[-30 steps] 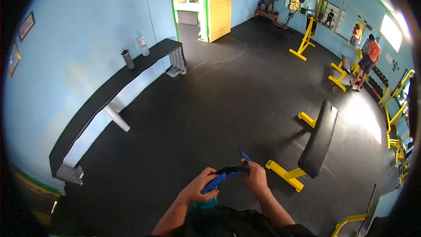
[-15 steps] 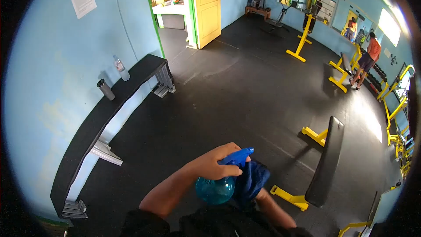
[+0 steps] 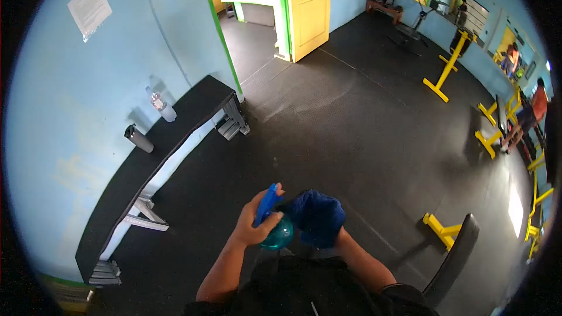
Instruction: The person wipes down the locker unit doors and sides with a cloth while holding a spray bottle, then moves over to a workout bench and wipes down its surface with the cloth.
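My left hand [image 3: 250,226] is wrapped round the neck of a spray bottle with a blue trigger head [image 3: 268,203] and a round teal body [image 3: 278,235]. The bottle leans in front of my chest. A dark blue cloth [image 3: 318,216] is in my right hand [image 3: 345,240] and drapes over it, so most of the fingers are hidden. Cloth and bottle are close beside each other, above the black floor.
Along the left wall runs a black bench [image 3: 170,146] bearing a clear water bottle [image 3: 162,105] and a grey tumbler [image 3: 139,138]. A padded gym bench [image 3: 459,257] stands at right. Beyond are a yellow door [image 3: 309,9], a yellow stand [image 3: 448,67] and a person [image 3: 530,116].
My view has turned left. My hands have drawn apart, with the spray bottle now left of the cloth rather than overlapping it, and its trigger head points more upward.
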`<state>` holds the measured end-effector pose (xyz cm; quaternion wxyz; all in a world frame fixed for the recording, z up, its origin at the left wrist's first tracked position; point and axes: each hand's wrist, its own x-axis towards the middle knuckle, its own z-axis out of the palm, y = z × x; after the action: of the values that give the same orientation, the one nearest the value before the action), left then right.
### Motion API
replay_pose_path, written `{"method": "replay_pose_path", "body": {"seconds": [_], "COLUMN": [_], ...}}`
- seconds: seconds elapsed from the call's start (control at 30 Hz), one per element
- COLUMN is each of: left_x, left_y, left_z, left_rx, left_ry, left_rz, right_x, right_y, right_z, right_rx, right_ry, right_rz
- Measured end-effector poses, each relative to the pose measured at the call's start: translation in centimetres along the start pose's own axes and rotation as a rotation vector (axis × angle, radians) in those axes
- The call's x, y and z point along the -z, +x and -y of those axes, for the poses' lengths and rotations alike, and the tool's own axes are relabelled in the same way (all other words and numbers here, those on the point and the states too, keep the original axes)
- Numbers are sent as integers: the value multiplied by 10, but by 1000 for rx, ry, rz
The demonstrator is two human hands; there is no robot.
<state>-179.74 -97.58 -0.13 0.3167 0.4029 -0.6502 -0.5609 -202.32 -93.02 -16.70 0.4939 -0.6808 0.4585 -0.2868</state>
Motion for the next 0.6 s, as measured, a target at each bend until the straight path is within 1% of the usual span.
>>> {"method": "replay_pose_path", "body": {"seconds": [0.03,0.1,0.13,0.17,0.2,0.23,0.3,0.37,0.43,0.47,0.5,0.53,0.57,0.6], "left_x": [6,17,25,35,46,56,71,84,105,114,123,131,141,151], "left_y": [15,43,57,73,89,105,139,179,224,245,261,271,294,317], "left_z": [11,44,59,74,90,111,143,137,131,130,130,134,138,141], "left_rx": [9,4,18,80,141,147,160,139,141,93,50,65,82,94], "left_ry": [-15,-16,-20,20,60,53,98,113,150,198,247,256,235,215], "left_rz": [-16,-163,-168,-164,-153,-141,-215,-237,-245,-248,-246,-233,-202,-169], "right_x": [9,22,27,30,34,38,58,93,124,152,166,181,196,205], "right_y": [14,43,59,78,96,113,149,200,244,265,282,300,324,345], "right_z": [-7,-21,-33,-48,-60,-72,-88,-91,-84,-53,-44,-35,-37,-43], "right_rx": [-8,-396,-410,-260,-193,-128,-169,-193,-207,-179,-157,-127,-165,-177], "right_ry": [-5,1338,1342,942,743,543,347,144,61,916,1355,1795,1489,1339], "right_rz": [22,-134,-129,-81,-57,-47,-35,-14,-10,-76,-120,-162,-207,-232]}}
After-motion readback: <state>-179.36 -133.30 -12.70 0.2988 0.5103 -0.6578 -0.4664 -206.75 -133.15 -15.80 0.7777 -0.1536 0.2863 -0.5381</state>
